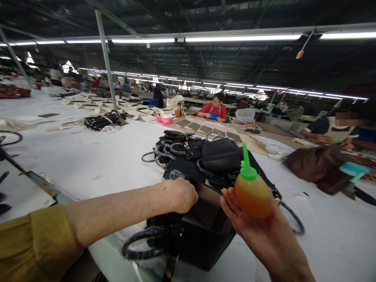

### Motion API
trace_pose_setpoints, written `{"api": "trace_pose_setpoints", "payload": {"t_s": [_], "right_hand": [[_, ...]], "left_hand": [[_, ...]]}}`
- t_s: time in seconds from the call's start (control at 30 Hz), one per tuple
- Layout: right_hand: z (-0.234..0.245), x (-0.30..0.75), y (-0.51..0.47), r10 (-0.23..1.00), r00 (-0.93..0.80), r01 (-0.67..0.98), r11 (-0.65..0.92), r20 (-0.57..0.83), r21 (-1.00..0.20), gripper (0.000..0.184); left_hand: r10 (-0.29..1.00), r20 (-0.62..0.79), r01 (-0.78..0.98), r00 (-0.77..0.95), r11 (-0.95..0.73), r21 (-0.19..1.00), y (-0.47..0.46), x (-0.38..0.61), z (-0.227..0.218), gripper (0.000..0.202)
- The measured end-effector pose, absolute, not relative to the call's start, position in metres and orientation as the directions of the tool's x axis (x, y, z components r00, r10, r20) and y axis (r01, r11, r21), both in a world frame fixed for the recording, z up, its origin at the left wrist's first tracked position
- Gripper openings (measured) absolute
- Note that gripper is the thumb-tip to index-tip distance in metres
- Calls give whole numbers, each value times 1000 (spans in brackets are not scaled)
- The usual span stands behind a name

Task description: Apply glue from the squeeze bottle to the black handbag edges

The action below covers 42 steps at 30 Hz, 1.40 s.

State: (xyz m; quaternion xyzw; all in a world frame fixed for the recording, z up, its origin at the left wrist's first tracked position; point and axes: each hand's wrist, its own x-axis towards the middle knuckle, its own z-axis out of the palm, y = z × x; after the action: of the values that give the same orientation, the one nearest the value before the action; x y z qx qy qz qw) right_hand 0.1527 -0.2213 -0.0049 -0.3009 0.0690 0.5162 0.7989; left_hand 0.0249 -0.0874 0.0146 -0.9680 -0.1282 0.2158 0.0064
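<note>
Head view: right hand [258,219] grasps the squeeze bottle [253,195], long axis near-vertical, nozzle [246,158] up, right of the open black bag [202,243]; left hand [180,196], fingers curled, overlaps the bag's rim, grip unclear.

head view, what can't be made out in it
All in the head view:
- left hand: fingertips hidden by its curled fingers, grip unclear
- bag: inside partly covered by left hand and right hand
- sleeve: cut off by left edge
- brown item: blurred
- far workers: too small
</note>
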Motion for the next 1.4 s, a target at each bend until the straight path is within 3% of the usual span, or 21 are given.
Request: {"api": "trace_pose_setpoints", "payload": {"t_s": [0.13, 0.2, 0.3, 0.43, 0.5, 0.57, 0.77, 0.9, 1.03, 1.13, 1.23, 1.4], "right_hand": [[-6, 154, -221, 788, 443, -875, 275, -428, -399, 42], [-7, 154, -220, 784, 441, -878, 276, -437, -391, 41], [-8, 155, -221, 774, 450, -878, 292, -446, -379, 39], [-7, 157, -223, 767, 445, -885, 299, -462, -356, 39], [-7, 157, -225, 771, 441, -888, 300, -460, -349, 40], [-8, 158, -226, 773, 444, -887, 307, -452, -346, 40], [-6, 155, -224, 739, 459, -882, 311, -494, -354, 36], [-2, 150, -225, 763, 476, -865, 314, -438, -393, 32], [-4, 151, -225, 755, 468, -872, 309, -459, -380, 32], [-6, 155, -223, 729, 460, -881, 302, -508, -363, 34], [-6, 155, -221, 728, 468, -876, 307, -501, -373, 34], [-4, 149, -224, 780, 458, -869, 290, -427, -401, 36]], "left_hand": [[249, -431, 248, 867, -967, -59, -84, 26, 12, 15], [244, -440, 273, 864, -962, 1, -77, 19, 15, 14], [267, -299, 356, 916, -885, 300, -64, -1, 14, 19], [474, -104, 359, 874, -488, 796, -52, -39, -13, 24], [577, -38, 245, 816, -285, 926, -52, -55, -30, 26], [655, -3, 139, 755, -156, 978, -53, -65, -44, 28], [744, -30, 82, 667, -34, 996, -47, -67, -66, 23], [729, -16, 300, 684, -261, 917, -38, -60, -69, 13], [749, 3, 437, 663, -389, 811, -40, -57, -61, 22], [839, 168, 607, 518, -498, 619, -49, -55, -48, 20], [788, 311, 667, 531, -615, 420, -63, -46, -32, 39], [762, 167, 634, 625, -621, 461, -83, -14, -11, 51]]}}
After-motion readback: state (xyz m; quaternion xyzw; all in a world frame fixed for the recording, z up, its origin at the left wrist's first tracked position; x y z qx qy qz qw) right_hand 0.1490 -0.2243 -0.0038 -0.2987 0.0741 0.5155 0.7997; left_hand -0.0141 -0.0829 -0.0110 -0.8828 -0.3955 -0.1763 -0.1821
